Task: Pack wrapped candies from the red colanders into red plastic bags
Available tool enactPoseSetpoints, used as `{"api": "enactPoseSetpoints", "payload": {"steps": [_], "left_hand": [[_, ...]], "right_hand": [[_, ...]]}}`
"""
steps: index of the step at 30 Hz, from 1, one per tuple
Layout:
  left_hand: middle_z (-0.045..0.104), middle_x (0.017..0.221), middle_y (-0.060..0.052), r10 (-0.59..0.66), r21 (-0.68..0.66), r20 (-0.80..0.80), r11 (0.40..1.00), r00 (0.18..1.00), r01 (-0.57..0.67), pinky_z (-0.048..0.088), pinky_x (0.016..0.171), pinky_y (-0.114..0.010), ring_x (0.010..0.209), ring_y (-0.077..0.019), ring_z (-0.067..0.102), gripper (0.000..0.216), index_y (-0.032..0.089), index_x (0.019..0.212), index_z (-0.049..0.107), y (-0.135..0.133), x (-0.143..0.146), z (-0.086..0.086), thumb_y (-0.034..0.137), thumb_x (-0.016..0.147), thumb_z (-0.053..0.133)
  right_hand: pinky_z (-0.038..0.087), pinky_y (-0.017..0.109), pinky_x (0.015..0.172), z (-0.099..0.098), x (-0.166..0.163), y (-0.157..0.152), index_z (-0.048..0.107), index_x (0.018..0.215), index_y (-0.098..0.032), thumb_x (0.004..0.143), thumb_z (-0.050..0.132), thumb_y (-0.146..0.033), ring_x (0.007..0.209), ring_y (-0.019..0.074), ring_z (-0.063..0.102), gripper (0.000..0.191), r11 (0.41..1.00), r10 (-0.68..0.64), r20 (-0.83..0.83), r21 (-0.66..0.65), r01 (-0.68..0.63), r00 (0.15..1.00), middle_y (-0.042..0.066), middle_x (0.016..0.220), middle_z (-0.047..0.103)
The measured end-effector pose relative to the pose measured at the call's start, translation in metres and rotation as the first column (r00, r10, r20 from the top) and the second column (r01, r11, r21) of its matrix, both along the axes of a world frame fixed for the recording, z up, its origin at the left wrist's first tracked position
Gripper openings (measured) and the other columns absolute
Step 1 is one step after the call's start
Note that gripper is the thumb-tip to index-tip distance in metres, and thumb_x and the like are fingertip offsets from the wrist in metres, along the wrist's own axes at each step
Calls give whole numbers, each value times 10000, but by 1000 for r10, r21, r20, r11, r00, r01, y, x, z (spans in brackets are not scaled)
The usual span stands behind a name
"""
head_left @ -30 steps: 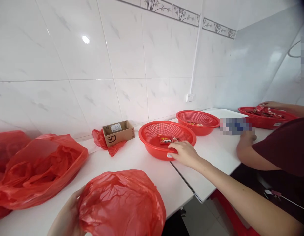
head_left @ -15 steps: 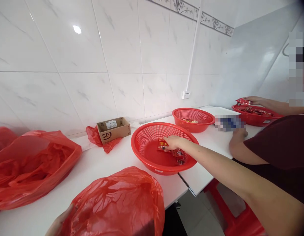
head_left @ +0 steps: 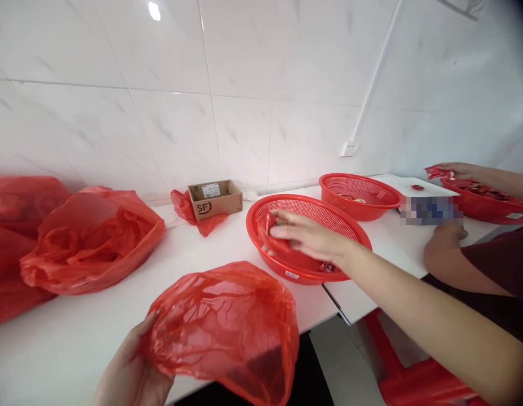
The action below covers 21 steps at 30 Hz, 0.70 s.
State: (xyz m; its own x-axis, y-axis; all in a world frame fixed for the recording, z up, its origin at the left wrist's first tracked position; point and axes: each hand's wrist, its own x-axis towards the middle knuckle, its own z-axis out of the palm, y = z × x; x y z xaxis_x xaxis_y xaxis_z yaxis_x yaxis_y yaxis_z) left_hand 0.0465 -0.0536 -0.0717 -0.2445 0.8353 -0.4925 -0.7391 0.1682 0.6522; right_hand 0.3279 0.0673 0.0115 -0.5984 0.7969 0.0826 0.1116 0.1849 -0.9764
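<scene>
My left hand (head_left: 138, 361) grips the near left rim of a red plastic bag (head_left: 227, 321), whose wide mouth gapes toward me at the table's front edge. Over the nearest red basket (head_left: 261, 262), my right hand (head_left: 299, 234) is closed on a small shiny red packet (head_left: 267, 225), lifted off the basket floor. The print on that packet is blurred. Another small packet (head_left: 329, 267) lies in the basket, partly hidden under my right wrist.
A second red basket (head_left: 360, 214) holds a few packets. An open cardboard box (head_left: 219, 206) stands by the wall, and a large red bag (head_left: 96, 276) sits at left. At right, a co-worker's hand (head_left: 456, 168) holds red packets above another basket (head_left: 493, 211). A red stool (head_left: 426, 383) stands below.
My right hand has risen from the basket floor with the packet and moved toward the bag. The left hand still holds the bag, and the camera view has shifted.
</scene>
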Motion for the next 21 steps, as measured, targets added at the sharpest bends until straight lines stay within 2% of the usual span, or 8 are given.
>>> {"api": "enactPoseSetpoints", "payload": {"steps": [2, 4, 8, 11, 13, 16, 19, 21], "left_hand": [[762, 924, -91, -3, -3, 23, 1000, 1000, 3, 624, 634, -293, 733, -213, 744, 411, 164, 1255, 593, 0, 9, 7, 112, 879, 437], [759, 931, -96, -17, -15, 40, 1000, 999, 18, 627, 634, -298, 744, -220, 744, 389, 167, 1242, 605, -3, 13, 11, 131, 895, 433], [759, 936, -92, -75, -42, 50, 996, 996, 77, 633, 665, -338, 823, -263, 742, 379, 207, 1257, 606, -13, 4, 11, 200, 896, 489], [758, 950, -103, -101, -75, 51, 992, 994, 104, 638, 655, -389, 845, -295, 739, 398, 220, 1287, 589, -19, -5, 11, 256, 906, 481], [760, 939, -104, -78, -84, 36, 993, 996, 81, 640, 636, -386, 845, -300, 739, 406, 224, 1301, 580, -20, -7, 14, 259, 917, 453], [766, 919, -95, -38, -76, 20, 996, 999, 40, 640, 633, -346, 863, -292, 738, 417, 230, 1318, 569, -18, -8, 16, 245, 922, 437], [772, 921, -81, -46, -58, 15, 997, 999, 46, 637, 654, -333, 892, -289, 733, 430, 248, 1334, 558, -14, -12, 11, 240, 917, 453], [773, 945, -69, -57, -30, 15, 998, 998, 57, 634, 679, -336, 913, -290, 727, 445, 269, 1344, 551, -12, -17, 4, 230, 906, 477]], "right_hand": [[522, 294, 765, -8, -28, -33, 511, 1257, -260, 846, 612, -351, 833, 141, 632, 432, 985, 141, -60, -96, -146, 988, 22, 984, 630], [509, 300, 826, -28, -48, -53, 539, 1248, -268, 801, 671, -353, 947, 162, 618, 474, 981, 190, 55, -48, -188, 980, 33, 1080, 623], [468, 393, 922, -76, -61, -51, 521, 1303, -228, 784, 659, -231, 1098, 249, 579, 537, 940, -85, 445, 333, -76, 892, 109, 1226, 606], [466, 422, 915, -91, -55, -40, 526, 1313, -242, 791, 606, -145, 1095, 284, 594, 537, 890, -161, 621, 427, -160, 767, 123, 1240, 618], [470, 420, 925, -86, -50, -41, 499, 1351, -275, 805, 612, -181, 1133, 292, 582, 566, 884, -95, 663, 400, -244, 742, 111, 1298, 592], [429, 424, 1010, -63, -41, -46, 467, 1395, -289, 837, 617, -269, 1251, 283, 506, 578, 861, -54, 604, 432, -270, 795, 96, 1421, 491], [455, 372, 996, -33, -25, -38, 581, 1273, -273, 883, 577, -311, 1152, 204, 579, 391, 869, -72, 431, 470, -156, 899, 59, 1299, 598], [515, 341, 893, -16, -11, -21, 646, 1120, -231, 883, 571, -303, 978, 170, 644, 258, 888, -182, 318, 460, 16, 930, 50, 1098, 685]]}}
